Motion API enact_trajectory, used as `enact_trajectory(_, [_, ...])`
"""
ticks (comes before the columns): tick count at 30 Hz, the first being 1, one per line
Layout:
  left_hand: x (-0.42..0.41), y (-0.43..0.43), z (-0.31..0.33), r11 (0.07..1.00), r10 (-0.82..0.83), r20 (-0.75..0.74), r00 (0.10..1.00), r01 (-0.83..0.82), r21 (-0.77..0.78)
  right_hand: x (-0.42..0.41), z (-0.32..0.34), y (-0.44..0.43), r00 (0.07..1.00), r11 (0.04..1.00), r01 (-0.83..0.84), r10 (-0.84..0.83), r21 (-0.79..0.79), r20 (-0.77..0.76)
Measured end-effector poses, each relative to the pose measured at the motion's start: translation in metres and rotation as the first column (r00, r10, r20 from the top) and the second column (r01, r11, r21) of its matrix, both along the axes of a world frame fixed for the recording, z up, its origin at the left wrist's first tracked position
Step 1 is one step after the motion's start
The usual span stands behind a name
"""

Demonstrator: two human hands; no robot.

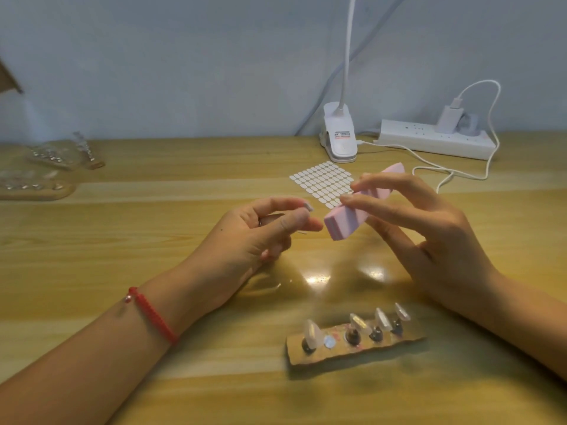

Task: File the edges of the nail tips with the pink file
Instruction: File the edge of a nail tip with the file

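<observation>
My right hand (pixel 429 228) holds the pink file (pixel 346 220), a thick pink block, between thumb and fingers above the table; its near end points toward my left hand. My left hand (pixel 260 237) pinches a small clear nail tip (pixel 307 207) between thumb and forefinger, a short gap from the file's end. Near the table's front stands a wooden holder (pixel 322 355) with several clear nail tips (pixel 313 332) upright on pegs.
A sheet of white adhesive tabs (pixel 319 182) lies behind my hands. A white clip lamp (pixel 339 139), power strip (pixel 435 139) and cable (pixel 445 174) sit at the back right. More nail holders (pixel 36 191) and clear packets (pixel 58 154) are at the far left.
</observation>
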State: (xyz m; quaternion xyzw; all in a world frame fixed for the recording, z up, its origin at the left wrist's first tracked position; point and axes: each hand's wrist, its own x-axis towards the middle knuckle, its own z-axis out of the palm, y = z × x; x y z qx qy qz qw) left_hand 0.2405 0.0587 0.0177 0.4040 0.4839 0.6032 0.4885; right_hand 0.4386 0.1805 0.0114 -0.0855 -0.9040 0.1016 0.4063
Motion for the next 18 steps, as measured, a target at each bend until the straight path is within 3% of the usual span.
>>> enact_trajectory(8, [-0.0039,0.0038,0.0033,0.998,0.059,0.225,0.973,-0.05,-0.047,0.0009,-0.0018,0.0016,1.0,1.0,0.013,-0.013,-0.024,0.008])
enact_trajectory(18, [-0.0076,0.0021,0.002,1.0,0.0,0.295,0.955,0.007,-0.023,0.0005,-0.0027,0.0007,0.999,0.999,0.014,-0.013,-0.04,0.037])
